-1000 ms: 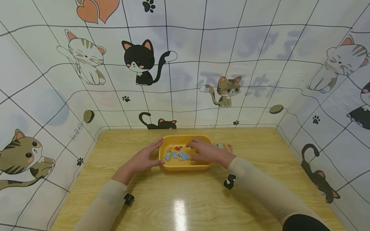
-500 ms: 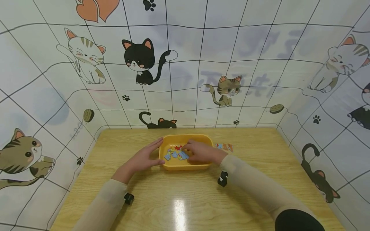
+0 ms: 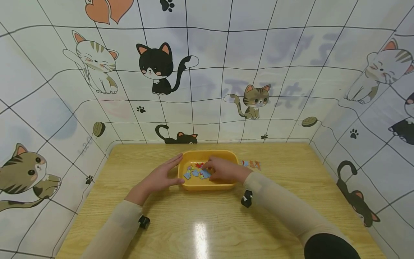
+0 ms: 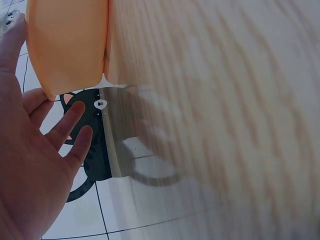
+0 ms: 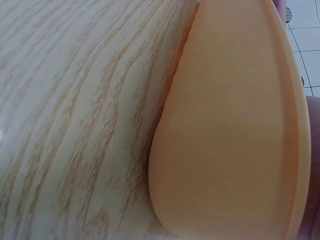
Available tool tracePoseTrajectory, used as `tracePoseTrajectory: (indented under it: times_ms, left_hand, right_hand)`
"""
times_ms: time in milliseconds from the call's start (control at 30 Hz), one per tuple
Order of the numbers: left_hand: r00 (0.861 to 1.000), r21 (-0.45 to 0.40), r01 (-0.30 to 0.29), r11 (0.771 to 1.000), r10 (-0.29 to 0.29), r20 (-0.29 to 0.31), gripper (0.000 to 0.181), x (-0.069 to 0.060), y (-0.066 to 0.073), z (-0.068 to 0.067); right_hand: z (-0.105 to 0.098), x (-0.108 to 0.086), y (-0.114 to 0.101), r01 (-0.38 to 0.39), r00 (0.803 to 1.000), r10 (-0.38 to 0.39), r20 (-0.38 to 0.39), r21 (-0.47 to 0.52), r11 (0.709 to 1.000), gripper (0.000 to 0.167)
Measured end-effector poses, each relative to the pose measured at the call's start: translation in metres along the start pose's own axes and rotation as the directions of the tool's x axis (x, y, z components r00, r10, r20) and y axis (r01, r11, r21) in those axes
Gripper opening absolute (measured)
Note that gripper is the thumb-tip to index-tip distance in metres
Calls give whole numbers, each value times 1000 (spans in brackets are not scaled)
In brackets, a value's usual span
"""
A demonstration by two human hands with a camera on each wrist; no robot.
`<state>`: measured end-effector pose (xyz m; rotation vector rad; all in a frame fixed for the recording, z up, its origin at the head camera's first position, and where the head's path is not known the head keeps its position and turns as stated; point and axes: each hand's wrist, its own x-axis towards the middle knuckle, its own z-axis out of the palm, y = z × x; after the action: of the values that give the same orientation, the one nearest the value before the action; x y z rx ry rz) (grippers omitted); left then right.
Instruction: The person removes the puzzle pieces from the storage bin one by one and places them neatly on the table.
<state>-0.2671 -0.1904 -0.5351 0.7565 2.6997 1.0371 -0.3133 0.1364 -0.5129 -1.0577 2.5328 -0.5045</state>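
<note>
A yellow plastic tray [image 3: 223, 187] stands on the wooden table. Small jigsaw-like pieces [image 3: 195, 173], mostly light blue with bits of yellow and red, lie loose in its left half. At the tray's left end is my left hand [image 3: 160, 177], thumb and index finger spread against its corners; the left wrist view shows other fingers [image 4: 72, 122] stretched out beyond it. My right hand [image 3: 224, 169] reaches inside over the right half, fingertips bent down at the pieces. Whether it pinches one is hidden; the tray wall [image 5: 230, 125] covers those fingers in the right wrist view.
Just right of the tray, orange-and-blue pieces [image 3: 252, 164] lie on the table [image 3: 200, 212], partly behind my right hand. A white cloth wall [image 3: 210, 86] with printed cats and grid lines rises behind and along both sides of the table.
My right hand has moved left inside the tray, from beside the pieces to right at them. The left hand and the tray stay in place.
</note>
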Motion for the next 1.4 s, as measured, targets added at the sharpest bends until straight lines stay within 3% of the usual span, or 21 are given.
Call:
tracePoseTrajectory:
  times_ms: [500, 967, 1167, 1400]
  left_hand:
    - [1000, -4, 2, 1000, -2, -1, 101, 0, 0, 0]
    - [1000, 1, -14, 1000, 14, 0, 102, 0, 0, 0]
    - [1000, -10, -6, 1000, 6, 0, 102, -1, 2, 0]
    - [1000, -8, 4, 1000, -4, 2, 102, 0, 3, -1]
  right_hand:
    - [0, 2, 2, -6, 999, 7, -35, 32, 999, 43]
    - [-2, -9, 3, -60, 992, 68, -108, 72, 996, 54]
    - [-8, -21, 1, -15, 989, 34, -144, 132, 991, 58]
    - [-13, -33, 0, 40, 978, -12, -209, 128, 991, 57]
